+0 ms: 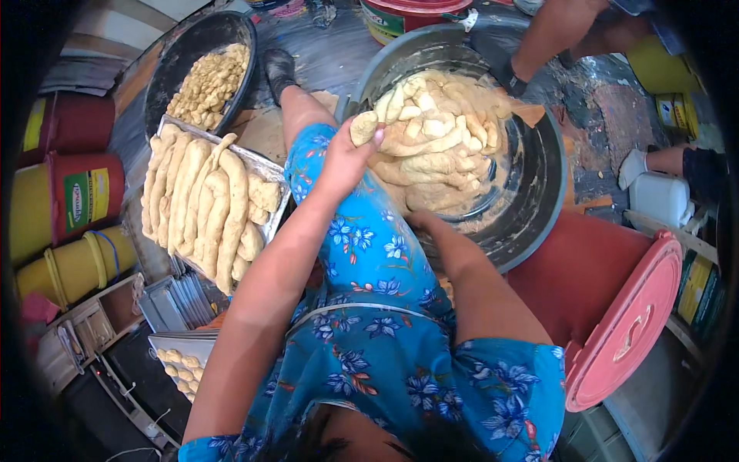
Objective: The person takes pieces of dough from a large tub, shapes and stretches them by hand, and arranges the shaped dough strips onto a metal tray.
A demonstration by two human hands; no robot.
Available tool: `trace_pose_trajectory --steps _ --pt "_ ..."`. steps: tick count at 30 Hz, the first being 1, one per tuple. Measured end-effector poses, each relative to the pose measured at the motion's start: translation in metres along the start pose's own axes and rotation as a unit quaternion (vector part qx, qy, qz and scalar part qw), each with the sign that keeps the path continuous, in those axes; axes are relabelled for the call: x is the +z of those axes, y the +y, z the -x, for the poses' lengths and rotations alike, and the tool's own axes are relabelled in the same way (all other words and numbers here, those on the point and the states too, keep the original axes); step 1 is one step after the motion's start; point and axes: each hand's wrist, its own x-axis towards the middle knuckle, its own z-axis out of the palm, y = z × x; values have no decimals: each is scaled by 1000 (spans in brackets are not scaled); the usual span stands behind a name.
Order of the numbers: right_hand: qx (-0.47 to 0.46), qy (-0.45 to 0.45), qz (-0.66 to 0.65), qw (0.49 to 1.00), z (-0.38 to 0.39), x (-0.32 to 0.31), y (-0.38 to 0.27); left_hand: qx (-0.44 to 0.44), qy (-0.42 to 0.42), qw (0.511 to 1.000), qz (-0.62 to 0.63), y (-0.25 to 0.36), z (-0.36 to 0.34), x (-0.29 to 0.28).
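My left hand [345, 158] is closed around a small lump of dough [363, 128], its fingers curled and the lump showing at the top. It is held up at the left side of a wide black basin [534, 199]. Inside the basin lies a heap of pale dough strips and pieces [439, 138], with loose crumbs or flour around it. My right hand [419, 221] is down at the basin's near side, below the heap; its fingers are hidden. To the left, a metal tray [271, 168] bears several long dough ropes [198, 196].
A second black basin [245, 37] at the far left holds small dough lumps. A red lidded bucket [627, 331] lies tilted at the right. Buckets [86, 192] line the left side. Flat trays [181, 304] stand low left. Another person's leg [550, 42] is beyond the basin.
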Motion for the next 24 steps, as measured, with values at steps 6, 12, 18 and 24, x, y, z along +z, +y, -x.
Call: trace_pose_trajectory --steps 6,12,18,24 --pt "-98 195 -128 967 14 -40 -95 8 -10 1000 -22 -4 1 -7" --pt "-159 277 -136 938 32 -66 -134 -3 -24 999 -23 -2 4 -5" --pt "-152 238 -298 912 44 -65 -122 22 -29 999 -38 -8 1 -6" --pt "-68 148 -625 763 67 -112 -99 26 65 993 -91 -9 -3 -7"
